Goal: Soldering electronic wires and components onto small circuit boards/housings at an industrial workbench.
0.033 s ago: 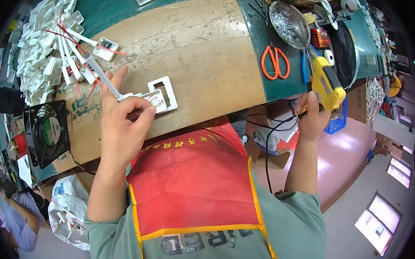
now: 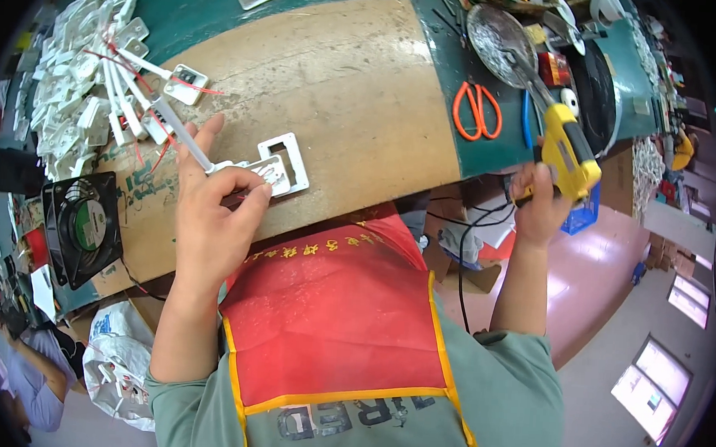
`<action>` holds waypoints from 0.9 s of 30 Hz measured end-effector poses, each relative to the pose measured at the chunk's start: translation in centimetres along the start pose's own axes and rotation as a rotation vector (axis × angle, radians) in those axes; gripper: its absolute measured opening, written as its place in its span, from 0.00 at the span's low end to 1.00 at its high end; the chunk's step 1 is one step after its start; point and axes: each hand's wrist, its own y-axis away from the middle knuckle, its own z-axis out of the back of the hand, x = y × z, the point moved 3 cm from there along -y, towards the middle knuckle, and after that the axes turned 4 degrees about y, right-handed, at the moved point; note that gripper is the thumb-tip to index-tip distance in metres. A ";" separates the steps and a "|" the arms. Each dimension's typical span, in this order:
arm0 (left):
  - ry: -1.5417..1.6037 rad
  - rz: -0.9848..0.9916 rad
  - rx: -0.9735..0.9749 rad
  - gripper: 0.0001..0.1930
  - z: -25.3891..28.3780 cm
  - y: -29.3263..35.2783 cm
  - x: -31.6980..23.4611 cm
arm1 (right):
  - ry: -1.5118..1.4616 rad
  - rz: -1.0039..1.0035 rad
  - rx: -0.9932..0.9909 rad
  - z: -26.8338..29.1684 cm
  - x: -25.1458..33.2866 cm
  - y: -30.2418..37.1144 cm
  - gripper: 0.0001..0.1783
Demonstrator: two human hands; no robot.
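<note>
My left hand point(image 2: 213, 224) is closed, thumb and index finger pinching a small white plastic housing point(image 2: 272, 172) with a long white stem point(image 2: 185, 135). The housing rests at a white rectangular frame point(image 2: 298, 164) on the brown board. My right hand point(image 2: 538, 208) grips a yellow and black soldering gun point(image 2: 567, 154) by its handle, off the table's front edge. The gun's metal front end reaches over a round metal pan point(image 2: 485, 44) with silvery bits in it. Whether the tip touches the pan is hard to tell.
Orange-handled scissors point(image 2: 477, 112) lie right of the board point(image 2: 358, 84). A heap of white plastic parts point(image 2: 71, 83) and stemmed pieces with red wires point(image 2: 124, 98) fills the left. A black fan point(image 2: 83, 227) stands at the near left. A cable point(image 2: 463, 254) hangs below the right hand.
The soldering gun has shifted slightly, and its front end now shows further over the pan. My left hand keeps its pinch on the white housing.
</note>
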 end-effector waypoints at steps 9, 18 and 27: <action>0.053 -0.044 -0.006 0.03 -0.5 -0.4 0.0 | -0.374 -0.103 0.252 -6.2 0.4 0.2 0.35; 0.018 -0.037 0.007 0.03 -0.2 -0.1 0.0 | -0.544 -0.281 0.469 -11.9 0.6 1.5 0.40; 0.009 -0.059 0.053 0.05 0.1 -0.2 0.0 | -0.596 -0.269 0.513 -12.4 -0.4 1.2 0.40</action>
